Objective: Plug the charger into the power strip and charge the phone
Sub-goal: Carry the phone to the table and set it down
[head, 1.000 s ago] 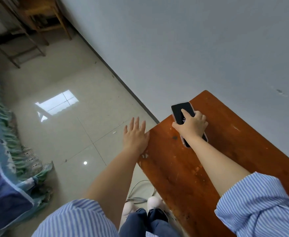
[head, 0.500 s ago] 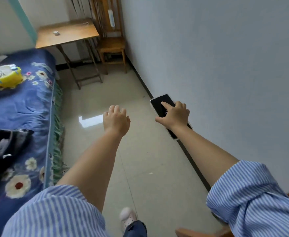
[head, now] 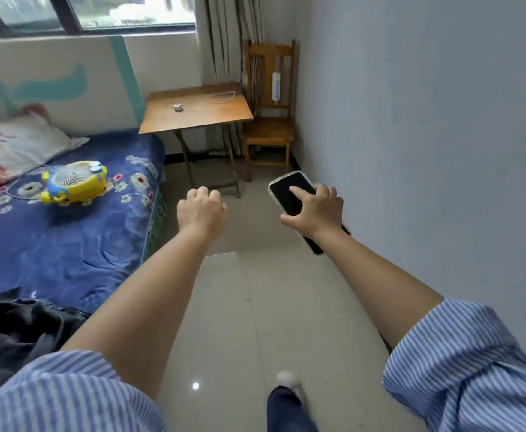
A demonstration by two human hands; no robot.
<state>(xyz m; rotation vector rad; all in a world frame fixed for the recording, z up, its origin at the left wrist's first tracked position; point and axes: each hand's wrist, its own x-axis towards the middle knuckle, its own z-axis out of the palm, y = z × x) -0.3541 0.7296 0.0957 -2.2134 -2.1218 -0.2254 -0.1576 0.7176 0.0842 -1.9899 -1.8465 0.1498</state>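
Note:
My right hand (head: pixel 316 210) grips a black phone (head: pixel 290 191) with a dark screen, held out over the tiled floor near the right wall. My left hand (head: pixel 201 210) hangs in the air beside it, fingers curled, holding nothing. Far ahead a small wooden table (head: pixel 221 112) carries a white charger block (head: pixel 178 107) with its white cable (head: pixel 221 96) trailing across the top. A white power strip (head: pixel 275 86) hangs on the back of a wooden chair (head: pixel 269 132) in the corner.
A bed with a blue flowered cover (head: pixel 77 235) runs along the left, holding a yellow fan (head: pixel 74 181), a pillow (head: pixel 15 145) and dark clothes (head: pixel 15 335). The grey wall (head: pixel 426 151) bounds the right. Tiled floor (head: pixel 255 307) runs between them to the table.
The phone was lifted off a red-brown table by my right hand. The view turned and rose toward the far table and chair, and my left hand curled from open.

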